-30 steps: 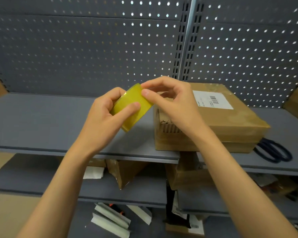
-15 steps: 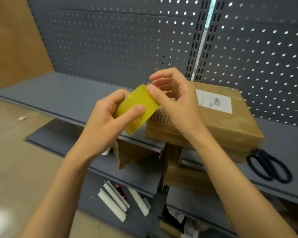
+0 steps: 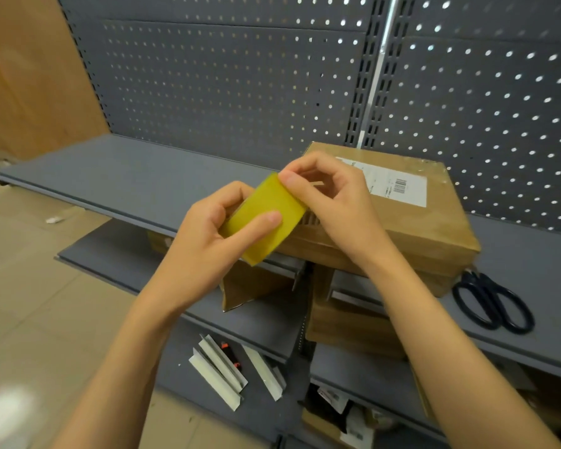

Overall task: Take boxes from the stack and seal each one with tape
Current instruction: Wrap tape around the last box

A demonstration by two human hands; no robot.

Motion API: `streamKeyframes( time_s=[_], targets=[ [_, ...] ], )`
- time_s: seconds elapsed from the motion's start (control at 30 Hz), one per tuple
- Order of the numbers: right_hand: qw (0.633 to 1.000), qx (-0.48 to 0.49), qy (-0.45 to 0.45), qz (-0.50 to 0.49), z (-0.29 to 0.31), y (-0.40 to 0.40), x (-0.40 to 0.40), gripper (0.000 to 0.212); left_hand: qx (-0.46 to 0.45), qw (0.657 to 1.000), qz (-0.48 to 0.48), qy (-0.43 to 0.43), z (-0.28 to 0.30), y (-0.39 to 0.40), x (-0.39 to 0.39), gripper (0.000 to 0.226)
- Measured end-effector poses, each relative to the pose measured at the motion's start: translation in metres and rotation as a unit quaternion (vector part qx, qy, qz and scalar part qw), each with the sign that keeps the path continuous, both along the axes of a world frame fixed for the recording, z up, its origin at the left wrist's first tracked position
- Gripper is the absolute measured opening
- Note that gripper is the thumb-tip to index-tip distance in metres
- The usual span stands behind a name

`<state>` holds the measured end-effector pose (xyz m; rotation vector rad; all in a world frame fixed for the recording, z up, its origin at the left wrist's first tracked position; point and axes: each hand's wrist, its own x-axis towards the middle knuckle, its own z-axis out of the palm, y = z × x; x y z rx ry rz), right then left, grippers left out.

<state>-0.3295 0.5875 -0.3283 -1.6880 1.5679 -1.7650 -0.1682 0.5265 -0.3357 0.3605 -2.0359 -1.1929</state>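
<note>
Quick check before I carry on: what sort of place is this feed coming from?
Most likely a shop stockroom or packing area. Grey metal shelving backed by perforated panels, a labelled cardboard box beside scissors, and the tape roll held in both hands point that way.

At frame centre the tape roll [image 3: 264, 220] sits between the left hand [image 3: 208, 241] and the right hand [image 3: 334, 199], in front of the box [image 3: 425, 228] on the upper shelf [image 3: 127, 176]. Scissors [image 3: 493, 306] lie right of the box. Lower shelves [image 3: 259, 322] sit beneath, toward bottom centre.
</note>
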Motion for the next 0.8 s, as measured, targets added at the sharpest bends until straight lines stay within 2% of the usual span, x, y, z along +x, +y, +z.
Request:
streamKeyframes(
  time_s=[0.13,0.27,0.4,0.5,0.6,0.7,0.8],
  targets=[
    [0.999,0.001,-0.032,-0.035,0.000,0.000,-0.001,0.010,0.060,0.993,-0.092,-0.032,0.005,0.001,0.000,0.018],
    [0.991,-0.053,0.038,-0.115,0.010,0.001,0.010,0.006,0.086,0.996,-0.023,0.008,0.004,-0.003,-0.008,0.010],
    [0.971,-0.130,0.165,-0.116,0.035,0.005,0.032,0.007,0.110,0.993,0.041,0.021,0.006,-0.010,-0.008,0.014],
    [0.990,-0.084,0.067,-0.096,0.045,-0.003,0.030,0.009,0.113,0.992,0.025,0.042,0.012,-0.006,0.000,0.017],
    [0.996,-0.010,0.014,-0.090,0.041,-0.009,0.020,0.012,0.191,0.979,-0.066,0.038,0.007,0.007,0.009,0.023],
    [0.994,0.038,0.018,-0.100,0.030,-0.009,0.016,0.012,0.249,0.963,-0.097,0.031,-0.005,0.015,0.010,0.030],
    [0.988,0.017,0.056,-0.140,0.021,-0.008,0.018,0.009,0.261,0.965,-0.028,0.016,-0.016,0.012,0.004,0.023]
  ],
)
